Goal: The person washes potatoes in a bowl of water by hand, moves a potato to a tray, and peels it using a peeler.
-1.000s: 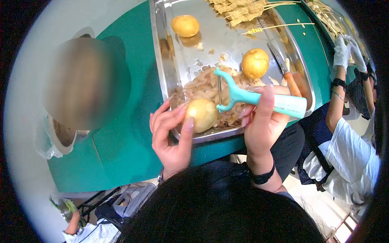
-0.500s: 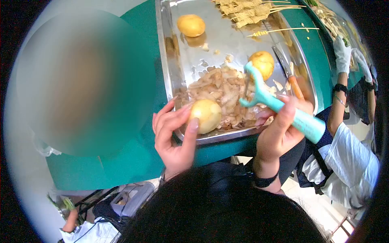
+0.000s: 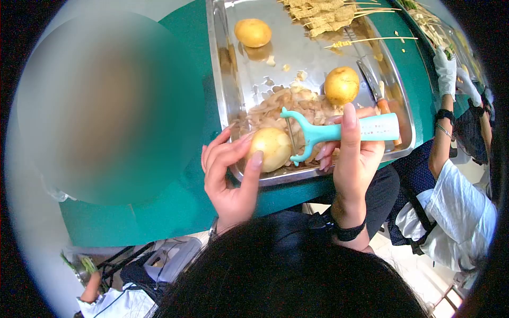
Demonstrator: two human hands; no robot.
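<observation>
The left hand (image 3: 228,180) holds a potato (image 3: 270,148) over the near left corner of the tray (image 3: 225,79), thumb on the near side, fingers curled round the left and far side, clamped on it. Just right of the potato, touching or all but touching its right flank, is the blade end of the peeler (image 3: 318,131). Its long axis runs left to right, handle pointing right. The right hand (image 3: 355,159) is closed round that handle, forefinger laid up across it. So the potato lies directly left of the right hand's fingers, along the peeler's line. Behind them a heap of peelings (image 3: 289,108) fills the tray's near half; two more potatoes sit farther back. At far right, another person's gloved hand (image 3: 445,66).
</observation>
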